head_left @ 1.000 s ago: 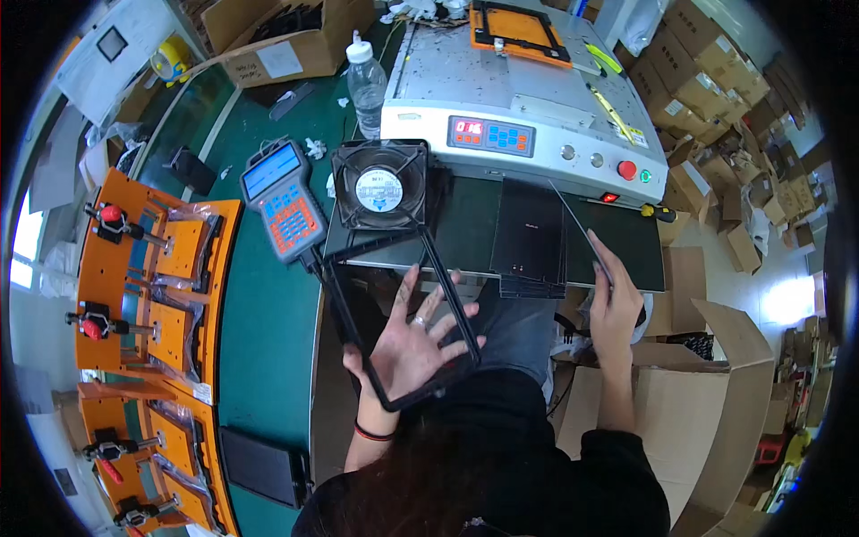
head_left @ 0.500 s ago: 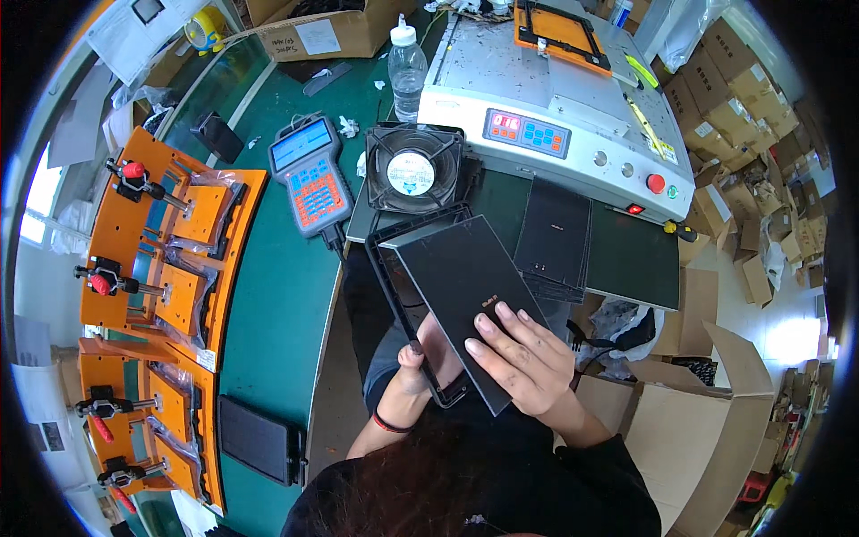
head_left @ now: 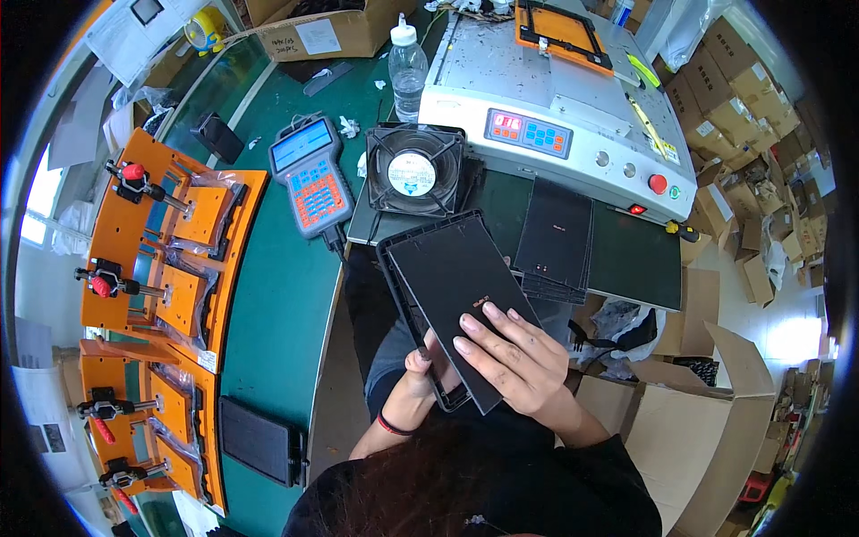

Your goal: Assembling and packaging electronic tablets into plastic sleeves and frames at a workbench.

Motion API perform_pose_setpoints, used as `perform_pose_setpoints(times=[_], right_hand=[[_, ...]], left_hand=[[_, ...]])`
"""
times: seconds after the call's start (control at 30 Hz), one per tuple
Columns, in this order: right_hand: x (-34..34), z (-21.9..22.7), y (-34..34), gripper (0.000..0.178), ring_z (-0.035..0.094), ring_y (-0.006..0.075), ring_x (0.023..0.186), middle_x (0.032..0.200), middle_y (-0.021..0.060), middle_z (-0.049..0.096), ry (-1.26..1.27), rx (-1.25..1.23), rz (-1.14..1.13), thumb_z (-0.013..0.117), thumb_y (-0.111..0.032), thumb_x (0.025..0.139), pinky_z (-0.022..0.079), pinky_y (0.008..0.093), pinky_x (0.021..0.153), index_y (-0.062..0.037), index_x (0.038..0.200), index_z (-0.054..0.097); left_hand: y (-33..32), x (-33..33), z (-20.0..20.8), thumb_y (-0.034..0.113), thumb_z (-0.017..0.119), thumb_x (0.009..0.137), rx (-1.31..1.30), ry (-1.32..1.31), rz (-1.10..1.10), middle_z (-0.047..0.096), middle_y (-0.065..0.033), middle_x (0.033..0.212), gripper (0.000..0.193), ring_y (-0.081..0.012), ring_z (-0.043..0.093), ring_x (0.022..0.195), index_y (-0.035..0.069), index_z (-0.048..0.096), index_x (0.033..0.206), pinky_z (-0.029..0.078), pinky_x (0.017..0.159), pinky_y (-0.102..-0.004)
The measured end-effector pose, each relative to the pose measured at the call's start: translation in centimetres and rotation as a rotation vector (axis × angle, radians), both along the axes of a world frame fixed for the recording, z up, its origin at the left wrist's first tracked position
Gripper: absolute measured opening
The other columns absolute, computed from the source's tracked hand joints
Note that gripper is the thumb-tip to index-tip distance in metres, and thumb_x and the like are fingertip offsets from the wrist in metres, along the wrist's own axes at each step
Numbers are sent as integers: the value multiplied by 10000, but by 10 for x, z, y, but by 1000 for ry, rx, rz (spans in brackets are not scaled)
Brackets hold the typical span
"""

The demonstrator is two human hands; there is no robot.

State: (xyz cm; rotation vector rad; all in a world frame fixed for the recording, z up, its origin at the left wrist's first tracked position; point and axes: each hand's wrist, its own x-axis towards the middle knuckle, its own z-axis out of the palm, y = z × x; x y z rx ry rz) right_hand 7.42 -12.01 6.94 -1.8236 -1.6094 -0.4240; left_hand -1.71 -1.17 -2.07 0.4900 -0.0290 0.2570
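Observation:
My left hand (head_left: 412, 383) grips a black rectangular frame (head_left: 400, 285) from its near left side, above my lap. The thumb shows at the edge, while most of its fingers are hidden underneath. A flat black panel (head_left: 452, 268) with a small orange mark lies over the frame, shifted to the right. Part of the frame's inside shows along the left. My right hand (head_left: 517, 362) holds the panel at its near right end, its fingers stretched across the top face and its thumb out of sight.
Just beyond stands a black fan (head_left: 413, 170), with a blue handheld keypad device (head_left: 310, 179) to its left. Similar black panels (head_left: 557, 234) are stacked on the right, before a white machine (head_left: 573, 166). Orange clamp fixtures (head_left: 174, 268) line the left; an open carton (head_left: 689, 430) is at lower right.
The panel has come down flatter over the frame, and its far end now lies close to the frame's far edge. My right hand has moved slightly left with it.

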Motion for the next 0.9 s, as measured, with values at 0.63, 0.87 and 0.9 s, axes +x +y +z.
perform_pose_setpoints(times=[0.63, 0.87, 0.9], right_hand=[[2, 0, 14, 564, 536, 291, 1115, 1238, 138, 534, 73, -286, 127, 521, -537, 783, 481, 366, 836, -137, 1173, 598], [0, -2, 9, 681, 535, 296, 1127, 1248, 121, 533, 34, -319, 72, 516, -613, 702, 491, 372, 853, -128, 1173, 599], [1, -1, 6, 674, 520, 321, 1136, 1259, 141, 518, 55, -337, 79, 507, -606, 727, 484, 391, 863, -116, 1184, 586]], left_hand=[[-2, 8, 4, 780, 445, 688, -251, 42, 90, 261, -198, 1426, 1051, -373, 340, 1270, 53, 209, 1410, 298, 1048, -495], [-4, 22, 41, 773, 449, 682, -188, 5, -42, 239, -203, 1437, 1072, -423, 326, 1269, 73, 145, 1435, 313, 1029, -525], [-7, 18, 55, 761, 458, 683, -157, 132, -21, 239, -200, 1438, 1074, -429, 321, 1269, 68, 134, 1437, 312, 1032, -515]])
